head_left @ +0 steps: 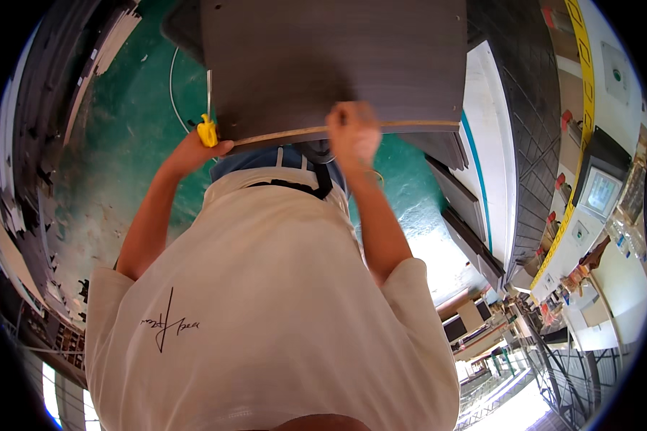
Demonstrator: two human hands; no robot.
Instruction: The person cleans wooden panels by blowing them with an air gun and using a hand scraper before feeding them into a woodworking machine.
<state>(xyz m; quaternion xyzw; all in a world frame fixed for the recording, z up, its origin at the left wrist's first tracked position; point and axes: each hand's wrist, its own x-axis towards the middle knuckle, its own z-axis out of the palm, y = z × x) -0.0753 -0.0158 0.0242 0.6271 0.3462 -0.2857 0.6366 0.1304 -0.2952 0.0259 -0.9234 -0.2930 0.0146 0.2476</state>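
In front of me lies a dark grey-brown board (331, 65) with a pale raw strip along its near edge and small holes near its corners. At the board's near left corner, my left hand (198, 152) is closed around a yellow-handled tool (208, 132). A thin pale strip rises from the tool beside the board's left edge. My left thumb reaches to the corner. Over the near edge, right of its middle, is my right hand (354, 136), blurred, its fingers curled in. Whatever it may hold is hidden.
Dark panels (461, 197) lean below the board's right side, next to a white panel with a blue stripe (489, 144). A screen (600, 191) stands by a yellow-marked strip (588, 79) at far right. Stacked boards (72, 65) line the left, along the green floor (144, 86).
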